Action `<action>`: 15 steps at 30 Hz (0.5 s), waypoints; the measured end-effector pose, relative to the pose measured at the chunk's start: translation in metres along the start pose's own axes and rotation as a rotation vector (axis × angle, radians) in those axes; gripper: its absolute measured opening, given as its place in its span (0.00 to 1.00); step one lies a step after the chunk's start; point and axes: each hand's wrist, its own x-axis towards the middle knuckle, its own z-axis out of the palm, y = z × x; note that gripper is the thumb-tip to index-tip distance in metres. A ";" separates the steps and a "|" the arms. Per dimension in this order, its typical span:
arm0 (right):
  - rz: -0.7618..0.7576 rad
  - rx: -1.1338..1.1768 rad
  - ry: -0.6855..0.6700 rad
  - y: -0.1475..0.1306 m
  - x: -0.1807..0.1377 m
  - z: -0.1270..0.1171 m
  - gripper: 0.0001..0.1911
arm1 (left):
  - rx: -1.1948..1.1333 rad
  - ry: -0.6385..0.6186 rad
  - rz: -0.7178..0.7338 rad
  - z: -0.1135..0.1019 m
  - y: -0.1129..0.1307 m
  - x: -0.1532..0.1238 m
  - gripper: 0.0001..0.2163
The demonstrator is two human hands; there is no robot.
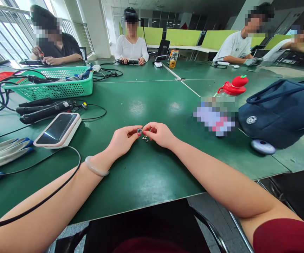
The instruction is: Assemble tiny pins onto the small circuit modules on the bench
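Observation:
Over the green table, my left hand pinches a tiny dark and silvery piece between thumb and forefinger. It is too small for me to tell its kind. From the other side my right hand meets it, fingertips pinched together close against the same piece. Whether the right fingers hold a part of their own is hidden. Just below the fingertips, several tiny gold-coloured bits lie loose on the tabletop. A pale bangle circles my left wrist.
To the left are a phone-like device, black handheld devices, gloves, a green basket and a cable crossing my forearm. At right stand a red-lidded bottle, a navy bag and a round case. Several people sit opposite.

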 end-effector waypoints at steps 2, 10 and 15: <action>0.000 -0.012 0.006 -0.001 -0.001 0.000 0.06 | 0.004 -0.003 0.002 0.000 0.002 -0.001 0.17; -0.044 -0.106 0.028 -0.003 -0.002 0.000 0.06 | 0.113 -0.009 0.084 -0.001 0.004 -0.002 0.15; -0.120 -0.230 0.082 -0.006 -0.002 -0.001 0.06 | 0.157 0.034 0.080 -0.001 0.006 -0.001 0.15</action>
